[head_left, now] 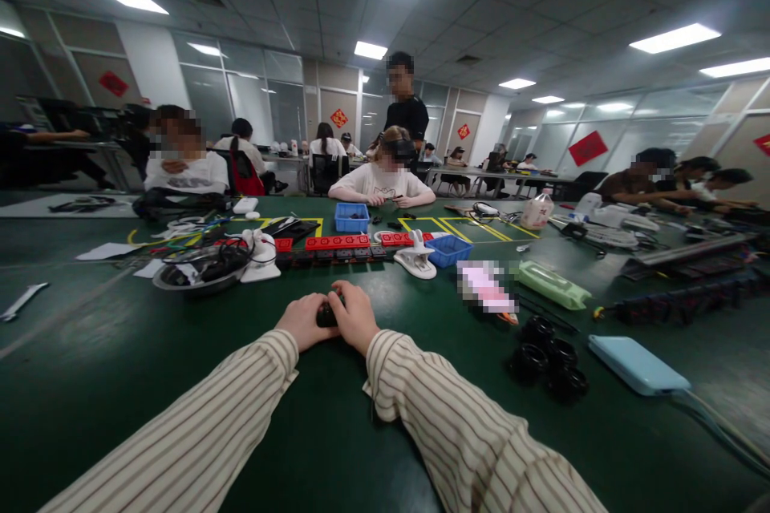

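My left hand (305,320) and my right hand (356,316) meet at the middle of the green table (108,353), both closed around a small black part (328,314) that is mostly hidden between the fingers. Striped sleeves cover both forearms. A cluster of black rings (549,357) lies to the right of my right hand, apart from it.
Ahead lie red-and-black strips (337,243), two blue bins (352,217), a white tool (416,258), a round tray of cables (201,266), a green case (552,284) and a light blue power bank (638,365). A person (383,176) sits opposite; others work at tables around.
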{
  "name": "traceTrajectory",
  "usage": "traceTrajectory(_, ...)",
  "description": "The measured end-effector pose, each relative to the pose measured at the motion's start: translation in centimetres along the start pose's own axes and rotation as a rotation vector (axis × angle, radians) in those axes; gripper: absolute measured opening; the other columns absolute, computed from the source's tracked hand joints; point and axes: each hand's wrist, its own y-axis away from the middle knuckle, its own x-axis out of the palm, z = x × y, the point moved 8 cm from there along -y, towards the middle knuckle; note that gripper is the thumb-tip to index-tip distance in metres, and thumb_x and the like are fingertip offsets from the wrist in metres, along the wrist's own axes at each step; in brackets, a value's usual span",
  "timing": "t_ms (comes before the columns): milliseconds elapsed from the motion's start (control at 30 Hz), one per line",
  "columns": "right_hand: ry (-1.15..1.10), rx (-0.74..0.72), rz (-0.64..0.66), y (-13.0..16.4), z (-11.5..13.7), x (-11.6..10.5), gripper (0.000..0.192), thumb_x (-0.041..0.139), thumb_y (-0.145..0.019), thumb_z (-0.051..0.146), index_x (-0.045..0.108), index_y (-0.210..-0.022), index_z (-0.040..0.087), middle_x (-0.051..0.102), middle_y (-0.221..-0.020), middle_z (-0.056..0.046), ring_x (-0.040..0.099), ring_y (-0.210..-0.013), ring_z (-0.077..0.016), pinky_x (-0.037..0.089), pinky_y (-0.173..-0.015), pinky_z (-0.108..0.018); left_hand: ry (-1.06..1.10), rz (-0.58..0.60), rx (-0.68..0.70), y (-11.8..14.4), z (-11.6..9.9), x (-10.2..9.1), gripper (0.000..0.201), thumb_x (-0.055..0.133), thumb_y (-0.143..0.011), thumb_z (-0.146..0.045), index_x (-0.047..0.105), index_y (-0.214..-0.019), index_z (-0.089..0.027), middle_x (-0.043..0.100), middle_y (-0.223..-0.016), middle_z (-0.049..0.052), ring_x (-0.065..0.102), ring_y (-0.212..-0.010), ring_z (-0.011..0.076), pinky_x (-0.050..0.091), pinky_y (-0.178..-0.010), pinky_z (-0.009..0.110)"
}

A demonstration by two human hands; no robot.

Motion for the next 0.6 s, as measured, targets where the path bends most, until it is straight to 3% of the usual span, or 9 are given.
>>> traceTrajectory(100,0.007,0.035,-0.015,0.0,-0.4,0.0,0.027,0.048,-0.086,0.035,0.052,-0.105,0.017,0.056,-0.089,-0.004,0.051,-0.085,-0.0177,0.039,-0.078,-0.031,-0.079,-0.026,0.023,0.1,-0.5,-0.5,0.043,0.062,-0.063,-0.050,0.056,-0.091,-0.018,0.060,-0.089,0.006,0.056,-0.090,0.0260,0.041,-0.079,0.037)
traceTrajectory(267,0.020,-0.046,0.023,0.2,0.6,0.1,0.031,0.065,-0.072,0.037,0.055,-0.093,0.017,0.056,-0.088,-0.003,0.051,-0.083,-0.0179,0.041,-0.077,-0.031,-0.095,-0.029,0.035,0.2,-0.3,-0.1,0.032,0.062,-0.064,-0.041,0.057,-0.087,-0.019,0.060,-0.089,0.006,0.055,-0.091,0.0256,0.041,-0.078,0.036)
traceTrajectory(400,-0.014,-0.081,0.030,0.3,1.3,-0.2,0.025,0.062,-0.071,0.023,0.055,-0.094,0.019,0.058,-0.088,-0.002,0.051,-0.086,-0.0182,0.041,-0.081,-0.032,0.066,-0.024,0.070,-0.2,0.4,0.6,0.029,0.063,-0.062,-0.034,0.058,-0.086,-0.018,0.060,-0.088,0.005,0.056,-0.089,0.0236,0.043,-0.078,0.032)
traceTrajectory(600,-0.134,-0.169,0.098,0.5,2.1,0.2,0.033,0.051,-0.070,0.008,0.053,-0.101,0.019,0.058,-0.095,-0.002,0.051,-0.093,-0.0169,0.040,-0.088,-0.032,0.288,0.053,0.065,-0.8,1.9,2.0,0.036,0.064,-0.060,-0.030,0.059,-0.094,-0.018,0.062,-0.097,0.004,0.057,-0.092,0.0235,0.044,-0.082,0.031)
